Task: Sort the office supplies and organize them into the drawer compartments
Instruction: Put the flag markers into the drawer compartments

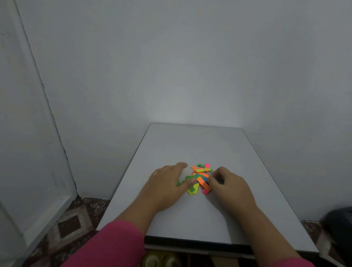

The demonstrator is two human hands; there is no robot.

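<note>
Loose heap of neon sticky flags [200,179] mid white tabletop [206,217], between both hands. Left hand [169,183] flat, fingers spread, thumb pinning green strip. Right hand [229,186] curled, pinching orange strip at heap's edge. Open drawer [182,266] below near edge, tape rolls [160,263] inside. Risk: light strips likely cling, scatter or slide off when swept; colours may mix across compartments.

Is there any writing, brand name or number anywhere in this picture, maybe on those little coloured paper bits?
None can be read.
The small neon paper strips in green, orange, yellow, pink and blue show plain colour, no print.
The white tabletop bears no label.
The pale tape rolls in the open drawer below are too dark and blurred to tell.
</note>
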